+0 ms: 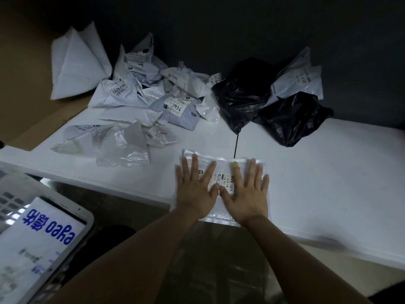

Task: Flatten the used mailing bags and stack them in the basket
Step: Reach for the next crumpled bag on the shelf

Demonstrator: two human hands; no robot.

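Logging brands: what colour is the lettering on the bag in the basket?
Blue lettering on white, shown in the head view.

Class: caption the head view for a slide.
Left hand and right hand press a mailing bag flat on the table.

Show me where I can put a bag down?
Biggest bare patch: the right side of the table, between the black bags and the near edge. A smaller gap lies between the flattened bag and the clear crumpled bag. The far left is crowded with piled bags.
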